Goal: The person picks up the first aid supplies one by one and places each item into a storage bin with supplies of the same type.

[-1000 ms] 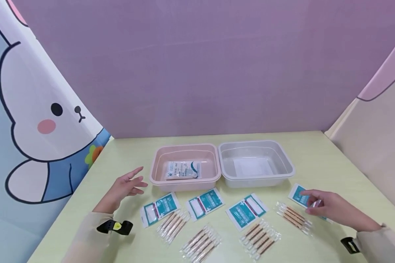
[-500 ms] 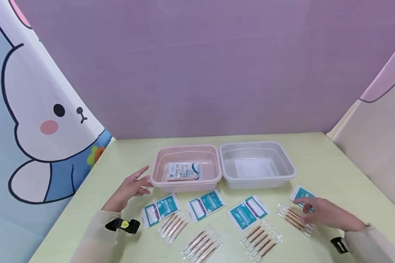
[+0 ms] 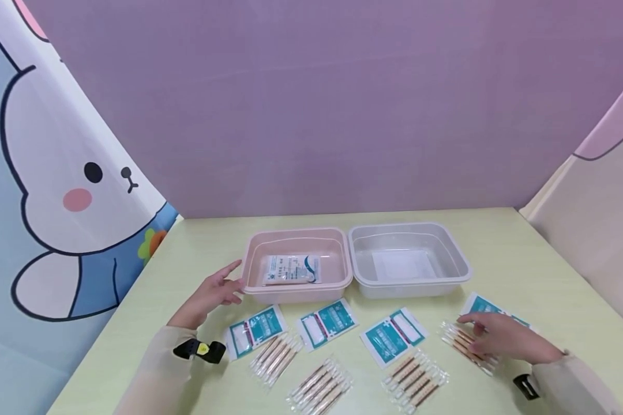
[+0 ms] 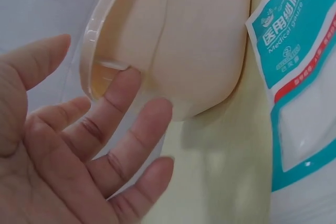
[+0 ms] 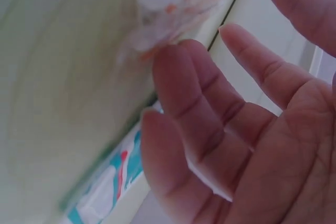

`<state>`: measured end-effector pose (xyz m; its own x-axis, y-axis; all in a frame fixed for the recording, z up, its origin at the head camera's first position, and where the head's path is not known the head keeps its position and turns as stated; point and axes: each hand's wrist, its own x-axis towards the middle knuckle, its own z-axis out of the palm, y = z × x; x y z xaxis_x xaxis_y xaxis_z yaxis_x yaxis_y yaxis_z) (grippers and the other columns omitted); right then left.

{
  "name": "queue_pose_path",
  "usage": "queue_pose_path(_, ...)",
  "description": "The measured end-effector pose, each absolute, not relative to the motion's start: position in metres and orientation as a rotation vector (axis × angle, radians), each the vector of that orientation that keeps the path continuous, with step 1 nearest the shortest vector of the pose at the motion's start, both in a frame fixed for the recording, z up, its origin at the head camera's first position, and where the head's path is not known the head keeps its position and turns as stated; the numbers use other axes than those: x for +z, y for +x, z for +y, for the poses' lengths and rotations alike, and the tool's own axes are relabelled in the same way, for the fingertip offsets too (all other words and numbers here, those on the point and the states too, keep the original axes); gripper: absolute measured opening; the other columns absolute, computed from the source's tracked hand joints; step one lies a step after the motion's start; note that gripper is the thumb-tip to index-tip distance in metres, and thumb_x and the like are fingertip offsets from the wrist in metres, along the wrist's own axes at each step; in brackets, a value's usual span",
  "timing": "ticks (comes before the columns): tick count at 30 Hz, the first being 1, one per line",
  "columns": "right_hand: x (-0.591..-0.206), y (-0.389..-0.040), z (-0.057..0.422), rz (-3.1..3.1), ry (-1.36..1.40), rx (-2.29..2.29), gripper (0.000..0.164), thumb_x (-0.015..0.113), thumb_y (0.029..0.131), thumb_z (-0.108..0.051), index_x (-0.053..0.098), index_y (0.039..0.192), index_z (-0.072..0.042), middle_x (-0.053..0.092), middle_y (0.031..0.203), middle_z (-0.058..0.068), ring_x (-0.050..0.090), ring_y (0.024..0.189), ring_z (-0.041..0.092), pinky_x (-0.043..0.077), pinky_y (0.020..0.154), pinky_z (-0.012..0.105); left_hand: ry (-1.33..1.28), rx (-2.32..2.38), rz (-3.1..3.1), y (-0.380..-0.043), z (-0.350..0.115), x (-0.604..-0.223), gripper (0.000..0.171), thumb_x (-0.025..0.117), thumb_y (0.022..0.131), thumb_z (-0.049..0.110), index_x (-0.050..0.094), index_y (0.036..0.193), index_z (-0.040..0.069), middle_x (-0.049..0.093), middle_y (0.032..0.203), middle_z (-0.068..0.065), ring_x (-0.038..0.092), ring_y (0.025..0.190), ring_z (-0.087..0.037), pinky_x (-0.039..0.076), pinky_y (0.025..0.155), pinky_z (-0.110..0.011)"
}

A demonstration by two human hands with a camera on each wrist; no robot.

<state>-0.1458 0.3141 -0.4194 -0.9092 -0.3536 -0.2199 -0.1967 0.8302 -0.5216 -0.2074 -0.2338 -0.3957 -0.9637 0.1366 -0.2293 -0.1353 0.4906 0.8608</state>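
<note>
My left hand (image 3: 210, 298) is at the left end of a pink plastic basin (image 3: 296, 295), fingers loosely spread and fingertips right at its rim. A white packet (image 3: 291, 269) with blue-green print lies inside this basin. My right hand (image 3: 509, 339) reaches over the rightmost clear packet of cotton swabs (image 3: 458, 336) and hides part of it. In the right wrist view its fingers (image 5: 178, 85) are slightly bent at the swab packet's (image 5: 163, 3) edge, the thumb standing apart. Just behind that hand lies a teal-and-white gauze dressing packet (image 3: 484, 306), partly covered.
A grey-white basin (image 3: 410, 289), with a pale rectangle on its floor, stands against the pink one. In front lie more gauze packets (image 3: 254, 330) (image 3: 328, 324) (image 3: 393, 337) and swab packets (image 3: 276, 358) (image 3: 319, 387) (image 3: 414, 380). A purple panel (image 3: 311, 115) rises behind the table.
My right hand has moved left and nearer, from the rightmost gauze packet to the swab packet beside it. My left hand has shifted right to the pink basin's rim.
</note>
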Motion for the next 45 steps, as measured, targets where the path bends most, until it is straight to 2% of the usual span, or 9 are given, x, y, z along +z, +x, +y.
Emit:
queue_pose_path(3, -0.423, -0.147, 0.311, 2.681, -0.416, -0.758, 0.043, 0.075, 0.08, -0.009, 0.061, 0.117, 0.007, 0.052, 0.079, -0.001, 0.044, 0.068, 0.008, 0.039, 0.059, 0.025, -0.007, 1.452, 2.474, -0.208, -0.233, -0.397, 0.069, 0.056, 0.099, 0.03, 0.022, 0.154, 0.007, 0.063, 0.118, -0.023, 0.065, 0.082, -0.021, 0.051, 0.085, -0.043)
queue_pose_path(5, -0.425, -0.148, 0.309, 2.662, -0.393, -0.771, 0.042, 0.075, 0.081, -0.009, 0.061, 0.117, 0.006, 0.051, 0.077, -0.001, 0.043, 0.066, 0.008, 0.038, 0.057, 0.024, -0.03, 1.439, 2.473, -0.209, -0.233, -0.398, 0.07, 0.057, 0.099, 0.031, 0.022, 0.155, 0.009, 0.065, 0.114, -0.02, 0.064, 0.081, -0.02, 0.051, 0.083, -0.04)
queue_pose_path(10, -0.424, -0.149, 0.303, 2.628, -0.356, -0.789, 0.042, 0.074, 0.081, -0.005, 0.06, 0.119, 0.005, 0.053, 0.079, 0.001, 0.046, 0.069, 0.015, 0.041, 0.057, 0.026, -0.063, 1.424, 2.442, -0.209, -0.232, -0.399, 0.071, 0.055, 0.099, 0.036, 0.018, 0.156, 0.014, 0.069, 0.097, -0.01, 0.064, 0.077, -0.019, 0.051, 0.077, -0.033)
queue_pose_path(18, -0.423, -0.15, 0.298, 2.566, -0.315, -0.853, 0.043, 0.071, 0.079, 0.002, 0.056, 0.119, 0.001, 0.054, 0.081, 0.005, 0.05, 0.071, 0.019, 0.044, 0.06, 0.03, -0.066, 1.521, 2.374, -0.209, -0.23, -0.401, 0.07, 0.054, 0.1, 0.03, 0.016, 0.156, 0.014, 0.072, 0.091, -0.007, 0.068, 0.078, -0.019, 0.053, 0.082, -0.035)
queue_pose_path(21, -0.423, -0.151, 0.297, 2.584, -0.338, -0.828, 0.034, 0.071, 0.078, 0.001, 0.058, 0.109, 0.0, 0.053, 0.079, 0.003, 0.049, 0.071, 0.018, 0.042, 0.06, 0.029, -0.075, 1.57, 2.341, -0.21, -0.23, -0.401, 0.069, 0.054, 0.1, 0.027, 0.016, 0.157, 0.014, 0.073, 0.09, -0.008, 0.07, 0.079, -0.02, 0.054, 0.082, -0.035)
queue_pose_path(25, -0.423, -0.15, 0.295, 2.602, -0.31, -0.787, 0.019, 0.072, 0.075, -0.003, 0.059, 0.088, -0.005, 0.051, 0.075, 0.0, 0.046, 0.07, 0.015, 0.038, 0.06, 0.026, -0.061, 1.609, 2.307, -0.211, -0.231, -0.401, 0.068, 0.052, 0.101, 0.023, 0.014, 0.157, 0.014, 0.073, 0.09, -0.009, 0.07, 0.078, -0.02, 0.053, 0.081, -0.033)
queue_pose_path(31, -0.423, -0.148, 0.295, 2.561, -0.305, -0.796, 0.016, 0.072, 0.07, -0.006, 0.058, 0.075, -0.009, 0.051, 0.069, -0.001, 0.046, 0.062, 0.013, 0.035, 0.054, 0.023, -0.026, 1.621, 2.29, -0.21, -0.231, -0.402, 0.069, 0.052, 0.102, 0.024, 0.012, 0.157, 0.013, 0.073, 0.092, -0.01, 0.07, 0.078, -0.02, 0.053, 0.081, -0.033)
queue_pose_path(40, -0.42, -0.147, 0.294, 2.568, -0.306, -0.766, 0.018, 0.072, 0.07, -0.007, 0.056, 0.077, -0.009, 0.051, 0.069, 0.0, 0.046, 0.063, 0.014, 0.035, 0.054, 0.023, -0.023, 1.56, 2.332, -0.209, -0.231, -0.403, 0.07, 0.051, 0.102, 0.027, 0.011, 0.157, 0.014, 0.073, 0.095, -0.012, 0.07, 0.08, -0.021, 0.052, 0.083, -0.035)
queue_pose_path(45, -0.423, -0.148, 0.296, 2.574, -0.38, -0.783, 0.022, 0.075, 0.073, -0.008, 0.055, 0.083, -0.009, 0.049, 0.072, -0.001, 0.044, 0.066, 0.012, 0.035, 0.056, 0.025, -0.033, 1.56, 2.337, -0.211, -0.23, -0.402, 0.069, 0.051, 0.102, 0.026, 0.011, 0.157, 0.014, 0.073, 0.095, -0.011, 0.069, 0.078, -0.02, 0.052, 0.081, -0.034)
